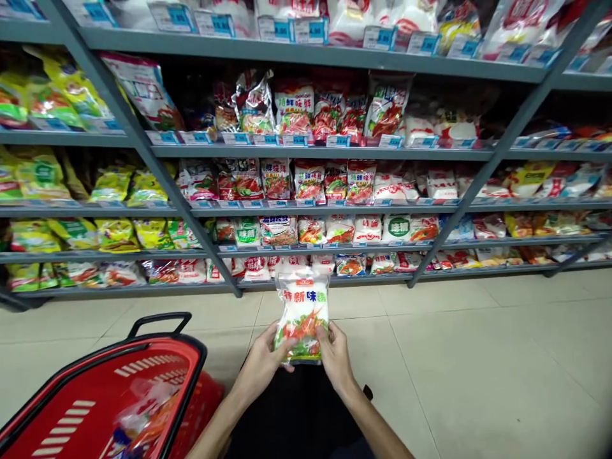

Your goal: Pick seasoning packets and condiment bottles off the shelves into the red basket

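Observation:
A plastic seasoning packet [304, 312] is held upright in front of me, its printed face toward me. It has coloured characters across a white upper part and a picture of red shrimp and green leaves below. My left hand [268, 357] is closed on its lower left edge, thumb across the front. At the lower right edge, my right hand [336, 357] grips it the same way, thumb on the front. The fingers behind the packet are mostly hidden.
A red shopping basket [198, 363] with a black handle [160, 322] stands on the tiled floor [459, 357] at my left. Several wrapped goods [148, 421] lie inside it. Ahead, grey shelves [306, 153] carry rows of seasoning bags with blue price tags.

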Motion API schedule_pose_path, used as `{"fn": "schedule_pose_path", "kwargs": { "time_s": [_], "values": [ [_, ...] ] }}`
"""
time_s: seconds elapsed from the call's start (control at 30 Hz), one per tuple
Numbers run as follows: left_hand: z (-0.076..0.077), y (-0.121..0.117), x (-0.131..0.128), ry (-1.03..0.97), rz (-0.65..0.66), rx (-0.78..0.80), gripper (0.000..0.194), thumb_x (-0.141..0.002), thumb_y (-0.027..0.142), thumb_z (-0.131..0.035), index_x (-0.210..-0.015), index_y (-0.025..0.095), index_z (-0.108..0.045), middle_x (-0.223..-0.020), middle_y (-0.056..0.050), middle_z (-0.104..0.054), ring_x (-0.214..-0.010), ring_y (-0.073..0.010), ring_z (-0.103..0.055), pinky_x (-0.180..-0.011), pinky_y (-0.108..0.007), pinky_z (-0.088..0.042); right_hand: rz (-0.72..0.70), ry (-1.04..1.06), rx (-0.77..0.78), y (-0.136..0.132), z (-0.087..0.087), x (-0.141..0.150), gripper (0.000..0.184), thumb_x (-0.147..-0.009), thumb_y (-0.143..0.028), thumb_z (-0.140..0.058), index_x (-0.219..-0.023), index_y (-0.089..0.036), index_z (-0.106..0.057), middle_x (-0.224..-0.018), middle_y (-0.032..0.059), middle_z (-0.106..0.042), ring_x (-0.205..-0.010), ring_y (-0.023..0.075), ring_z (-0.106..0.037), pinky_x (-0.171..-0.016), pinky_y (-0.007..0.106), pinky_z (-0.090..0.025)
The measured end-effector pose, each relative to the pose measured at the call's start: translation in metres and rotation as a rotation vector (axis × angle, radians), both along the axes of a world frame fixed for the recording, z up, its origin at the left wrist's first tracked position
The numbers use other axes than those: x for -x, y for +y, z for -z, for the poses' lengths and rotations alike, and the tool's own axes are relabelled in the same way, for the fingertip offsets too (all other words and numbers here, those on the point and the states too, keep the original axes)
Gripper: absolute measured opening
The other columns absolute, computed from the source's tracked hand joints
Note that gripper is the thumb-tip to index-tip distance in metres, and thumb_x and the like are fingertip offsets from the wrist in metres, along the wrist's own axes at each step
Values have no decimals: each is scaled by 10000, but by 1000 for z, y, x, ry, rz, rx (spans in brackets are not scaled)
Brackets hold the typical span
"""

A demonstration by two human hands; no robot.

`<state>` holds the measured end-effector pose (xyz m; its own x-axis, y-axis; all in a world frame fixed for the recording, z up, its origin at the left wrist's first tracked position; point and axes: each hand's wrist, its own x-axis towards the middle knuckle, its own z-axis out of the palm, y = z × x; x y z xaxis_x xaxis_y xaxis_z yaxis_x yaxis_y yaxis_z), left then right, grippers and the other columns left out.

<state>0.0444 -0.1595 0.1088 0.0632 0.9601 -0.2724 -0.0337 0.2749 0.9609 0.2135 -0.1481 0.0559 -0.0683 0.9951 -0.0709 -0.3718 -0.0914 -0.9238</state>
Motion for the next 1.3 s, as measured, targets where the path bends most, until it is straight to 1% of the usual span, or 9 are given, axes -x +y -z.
{"fn": "schedule_pose_path", "kwargs": {
  "time_s": [0.13,0.23,0.37,0.47,0.57,0.67,0.83,1.0,1.3],
  "values": [
    [-24,-6,-7,-2,-46,-55,734,-727,481,-843,-1347,210,-557,-1263,-101,-679,-954,-292,-718,-468,-303,-649,24,30,-123,-1,-17,-7,427,-879,-515,-735,-1147,-192,-656,-1072,100,-765,-909,254,-740,-800,350,-605],
    [-33,-9,-16,-6,-56,-53,780,-688,512,-856,-1350,205,-581,-1218,-100,-694,-882,-273,-715,-417,-289,-621,15,50,-69,0,-24,-8,429,-884,-531,-722,-1136,-189,-665,-1056,110,-766,-898,265,-745,-783,368,-614],
    [-28,-17,-21,-22,-102,-90,784,-695,568,-835,-1359,225,-599,-1165,-90,-717,-794,-252,-713,-404,-289,-598,7,-9,-63,-2,-21,-10,473,-850,-574,-737,-1130,-197,-689,-1031,116,-770,-843,286,-750,-732,399,-631],
    [-20,-21,-16,-24,-101,-131,779,-674,609,-837,-1335,253,-631,-1215,-104,-719,-846,-304,-723,-409,-317,-588,84,-47,-139,0,-16,-14,551,-720,-628,-824,-1090,-234,-717,-994,106,-776,-850,319,-756,-722,418,-644],
    [-17,-16,-9,-49,-98,-220,746,-666,627,-841,-1291,255,-672,-1273,-106,-716,-1135,-364,-687,-810,-421,-661,76,-18,-192,5,-17,-16,538,-683,-620,-851,-1072,-267,-735,-990,98,-785,-891,341,-761,-780,453,-646],
    [-21,-9,-5,-34,-64,-270,655,-760,601,-787,-1299,247,-674,-1338,-93,-694,-1306,-352,-606,-1115,-451,-511,2,-62,-194,5,-21,-15,503,-693,-594,-849,-1060,-265,-747,-966,104,-793,-842,365,-765,-718,487,-648],
    [-25,-13,-9,-132,-95,-263,579,-787,563,-783,-1240,213,-697,-1291,-112,-720,-1238,-360,-651,-1062,-458,-535,45,-191,-164,1,-26,-14,515,-748,-638,-778,-1093,-255,-751,-1059,128,-783,-972,377,-746,-814,494,-640],
    [-21,-22,-8,-288,-218,-275,665,-692,628,-837,-1189,204,-715,-1189,-116,-759,-1137,-338,-702,-1009,-430,-555,-124,-99,-143,10,-29,-9,547,-777,-548,-808,-1228,-264,-684,-1270,122,-725,-1148,347,-702,-992,473,-588],
    [-11,-30,18,-354,-456,-95,635,-669,624,-858,-1052,129,-751,-1040,-140,-788,-937,-291,-750,-803,-329,-591,-327,-133,-17,12,-27,16,664,-771,-581,-807,-1262,-165,-642,-1261,158,-721,-1106,331,-715,-867,412,-626]
  ]
}}
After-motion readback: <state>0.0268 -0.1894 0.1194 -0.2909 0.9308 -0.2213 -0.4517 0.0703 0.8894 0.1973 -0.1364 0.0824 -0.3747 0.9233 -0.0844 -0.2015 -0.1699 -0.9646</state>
